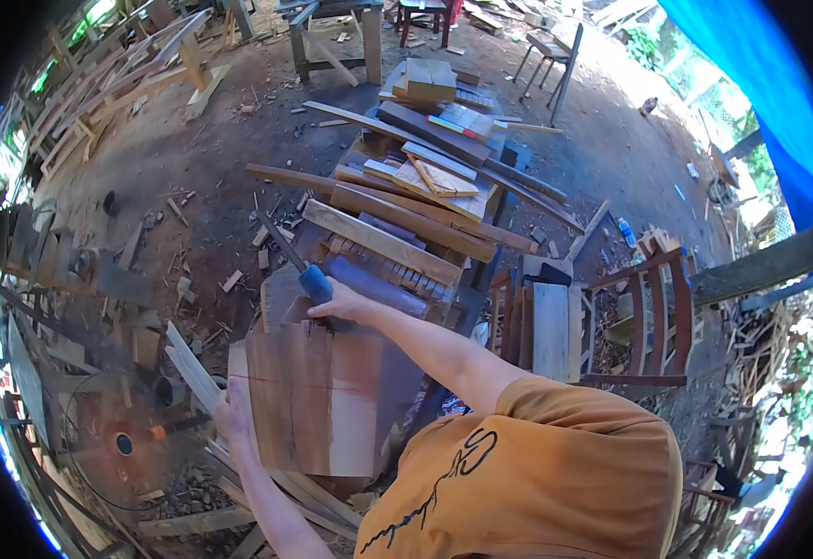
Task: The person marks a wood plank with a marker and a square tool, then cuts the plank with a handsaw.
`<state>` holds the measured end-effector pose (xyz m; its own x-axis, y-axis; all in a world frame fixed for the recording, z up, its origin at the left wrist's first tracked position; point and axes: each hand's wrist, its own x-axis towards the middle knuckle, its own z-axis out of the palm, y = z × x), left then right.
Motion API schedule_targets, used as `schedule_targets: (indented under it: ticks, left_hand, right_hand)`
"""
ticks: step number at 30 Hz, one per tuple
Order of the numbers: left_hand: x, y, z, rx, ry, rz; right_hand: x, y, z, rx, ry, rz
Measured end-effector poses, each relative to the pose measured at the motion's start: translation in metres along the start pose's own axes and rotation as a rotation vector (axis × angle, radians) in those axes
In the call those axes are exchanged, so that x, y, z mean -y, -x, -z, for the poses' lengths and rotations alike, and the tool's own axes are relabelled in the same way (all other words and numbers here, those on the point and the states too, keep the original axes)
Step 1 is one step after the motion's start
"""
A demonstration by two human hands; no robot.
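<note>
Wood scraps [230, 280] litter the dirt floor [211, 177]; remotely, I see right fingers [326, 306] clamped on a blue-handled tool [314, 281] beside a striped brown-and-cream wooden panel [285, 401], left fingers [226, 412] at the panel's edge, grip unclear.

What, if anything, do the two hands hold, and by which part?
The right hand holds a dark rod-shaped tool by its blue cylindrical handle. The left hand is by a brown wooden panel; its grip cannot be told.
</note>
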<state>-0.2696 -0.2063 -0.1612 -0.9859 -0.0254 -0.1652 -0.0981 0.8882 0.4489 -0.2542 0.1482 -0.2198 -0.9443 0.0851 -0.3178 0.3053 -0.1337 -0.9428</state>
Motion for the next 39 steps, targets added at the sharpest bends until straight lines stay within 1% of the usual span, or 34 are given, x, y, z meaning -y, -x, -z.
schedule_targets:
  ticks: [1, 3, 7, 9, 10, 12, 13, 15, 16, 18, 20, 24, 27, 28, 30, 31, 33, 34, 35, 36, 37, 39]
  left_hand:
    - [-0.005, 0.003, 0.005, 0.000, -0.010, -0.007]
    - [-0.014, 0.010, 0.013, -0.007, 0.000, 0.062]
    - [-0.047, 0.032, 0.036, -0.035, -0.011, 0.114]
    - [-0.052, 0.044, 0.039, -0.192, -0.061, 0.058]
    - [-0.061, 0.053, 0.042, -0.191, -0.066, 0.056]
    - [-0.083, 0.075, 0.049, -0.298, -0.024, 0.035]
    - [-0.092, 0.085, 0.049, -0.294, -0.030, 0.035]
    - [-0.105, 0.103, 0.046, -0.286, -0.112, 0.106]
    - [-0.102, 0.111, 0.036, -0.340, -0.077, 0.075]
    - [-0.092, 0.128, 0.020, -0.365, -0.078, 0.063]
    - [-0.094, 0.139, 0.016, -0.406, -0.026, 0.040]
    - [-0.106, 0.153, 0.025, -0.374, 0.021, 0.086]
    - [-0.117, 0.157, 0.021, -0.384, 0.010, 0.051]
    - [-0.125, 0.160, 0.020, -0.367, 0.004, 0.011]
    - [-0.134, 0.166, 0.020, -0.352, -0.002, -0.027]
    - [-0.138, 0.169, 0.021, -0.336, -0.020, -0.045]
    - [-0.139, 0.173, 0.020, -0.321, -0.039, -0.061]
    - [-0.137, 0.174, 0.019, -0.332, -0.041, -0.122]
    - [-0.135, 0.176, 0.018, -0.346, -0.043, -0.183]
    - [-0.135, 0.178, 0.018, -0.352, -0.042, -0.181]
    - [-0.137, 0.179, 0.019, -0.336, -0.055, -0.179]
    - [-0.139, 0.183, 0.019, -0.330, -0.061, -0.173]
  right_hand:
    - [-0.001, -0.002, 0.000, -0.004, -0.011, 0.003]
    - [-0.006, -0.005, 0.000, -0.003, 0.003, 0.024]
    - [-0.005, -0.006, 0.001, -0.030, 0.005, 0.014]
    - [-0.004, -0.009, 0.004, -0.019, 0.093, -0.085]
    - [-0.004, -0.009, 0.004, -0.020, 0.088, -0.086]
    - [-0.005, -0.011, 0.006, 0.027, 0.103, -0.076]
    - [-0.007, -0.011, 0.006, 0.026, 0.097, -0.080]
    - [-0.011, -0.015, 0.006, 0.045, 0.120, -0.108]
    - [-0.013, -0.016, 0.006, 0.044, 0.116, -0.112]
    - [-0.015, -0.018, 0.006, 0.034, 0.162, -0.085]
    - [-0.007, -0.013, 0.008, 0.033, 0.157, -0.111]
    - [-0.004, -0.011, 0.008, 0.059, 0.133, -0.154]
    - [-0.009, -0.017, 0.008, 0.054, 0.208, -0.199]
    - [-0.008, -0.017, 0.010, 0.053, 0.211, -0.197]
    - [-0.005, -0.016, 0.012, 0.085, 0.199, -0.290]
    - [-0.003, -0.016, 0.012, 0.086, 0.200, -0.290]
    - [0.003, -0.015, 0.014, 0.118, 0.134, -0.430]
    - [0.005, -0.012, 0.013, 0.121, 0.136, -0.429]
    - [0.008, -0.009, 0.014, 0.149, 0.073, -0.420]
    - [0.012, -0.007, 0.014, 0.177, 0.009, -0.410]
    - [0.009, -0.006, 0.013, 0.180, 0.014, -0.402]
    - [-0.003, -0.005, 0.010, 0.119, -0.028, -0.250]
